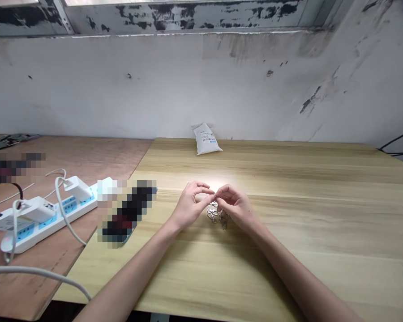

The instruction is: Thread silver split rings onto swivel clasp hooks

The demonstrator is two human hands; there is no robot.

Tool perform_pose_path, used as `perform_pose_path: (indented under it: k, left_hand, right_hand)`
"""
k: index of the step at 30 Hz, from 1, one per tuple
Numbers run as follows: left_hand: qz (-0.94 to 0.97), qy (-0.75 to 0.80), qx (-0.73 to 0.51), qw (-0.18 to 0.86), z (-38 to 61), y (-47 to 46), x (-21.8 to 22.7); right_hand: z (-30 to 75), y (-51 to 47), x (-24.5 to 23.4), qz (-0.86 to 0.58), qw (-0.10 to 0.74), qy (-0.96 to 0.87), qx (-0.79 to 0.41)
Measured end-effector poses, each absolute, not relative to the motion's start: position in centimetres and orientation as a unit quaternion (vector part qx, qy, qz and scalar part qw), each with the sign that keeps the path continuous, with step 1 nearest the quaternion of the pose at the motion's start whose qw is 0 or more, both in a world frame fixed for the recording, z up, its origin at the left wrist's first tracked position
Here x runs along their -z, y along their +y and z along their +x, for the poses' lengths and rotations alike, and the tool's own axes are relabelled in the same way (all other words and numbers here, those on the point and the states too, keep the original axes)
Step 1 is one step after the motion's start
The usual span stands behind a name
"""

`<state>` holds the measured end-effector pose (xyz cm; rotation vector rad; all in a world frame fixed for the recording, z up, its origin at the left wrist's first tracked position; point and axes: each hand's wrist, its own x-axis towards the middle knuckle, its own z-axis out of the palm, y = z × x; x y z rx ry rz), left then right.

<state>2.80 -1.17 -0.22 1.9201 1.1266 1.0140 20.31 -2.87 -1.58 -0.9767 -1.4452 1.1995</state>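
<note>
My left hand (190, 203) and my right hand (235, 204) meet at the fingertips above the pale wooden table (315, 197). Thumb and forefinger are drawn together on each side, with the left hand's other fingers loosely curved. Whatever sits in the two pinches is too small or hidden to make out. Just below the fingers lies a small group of silver metal key rings (212, 216), seemingly with clasps attached. Some of these pieces are partly covered by the right hand.
A white plastic packet with a label (208, 140) rests by the wall. To the left is a blurred-out dark object (129, 214). A white power strip (58, 217) with plugged-in chargers and cables lies on the reddish-brown board (97, 152).
</note>
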Motion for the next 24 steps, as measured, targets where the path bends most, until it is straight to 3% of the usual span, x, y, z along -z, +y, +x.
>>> perform_pose_path:
  k: [13,24]
  left_hand:
    - [0.705,0.432,-0.37,0.424,2.13,-0.98,-0.37]
    - [0.761,0.434,-0.366,0.315,2.61,-1.33,-0.4]
  right_hand:
    - [20.7,-2.82,1.71,-0.423,0.485,-0.626,-0.441]
    - [20.68,-3.16,1.03,-0.416,0.481,-0.686,-0.353]
